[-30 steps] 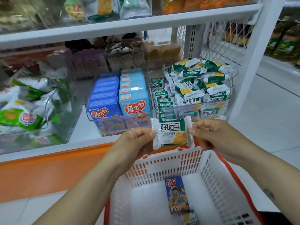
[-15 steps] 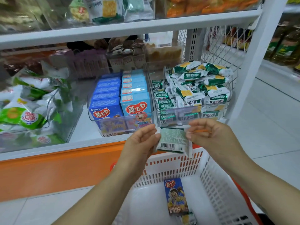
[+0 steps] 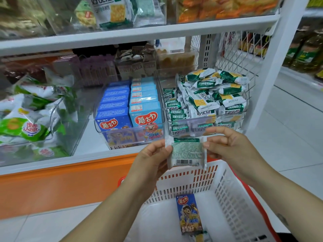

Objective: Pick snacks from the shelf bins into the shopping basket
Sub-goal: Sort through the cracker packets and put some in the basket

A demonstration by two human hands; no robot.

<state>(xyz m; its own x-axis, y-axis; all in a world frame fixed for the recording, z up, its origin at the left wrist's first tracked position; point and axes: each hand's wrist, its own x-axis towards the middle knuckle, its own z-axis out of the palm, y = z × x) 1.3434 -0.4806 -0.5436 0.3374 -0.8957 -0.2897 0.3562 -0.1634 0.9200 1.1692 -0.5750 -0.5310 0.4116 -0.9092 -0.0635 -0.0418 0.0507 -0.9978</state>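
Note:
A small green-and-white cracker packet (image 3: 186, 152) is held between both hands above the far rim of the white shopping basket (image 3: 225, 193), its back with the barcode facing me. My left hand (image 3: 153, 156) pinches its left edge and my right hand (image 3: 229, 147) pinches its right edge. Behind them, a clear bin (image 3: 192, 124) on the shelf is heaped with the same green-and-white packets (image 3: 209, 95). A dark blue snack box (image 3: 189, 213) lies on the basket floor, with another packet partly showing below it.
A clear bin of blue snack boxes (image 3: 129, 109) stands left of the cracker bin, and a bin of green-and-white bags (image 3: 29, 123) sits further left. The white shelf post (image 3: 267, 63) rises at the right. An orange base panel (image 3: 61, 186) runs under the shelf.
The packet was turned over between my hands, from its printed front to its barcode back. My view moved closer to the shelf.

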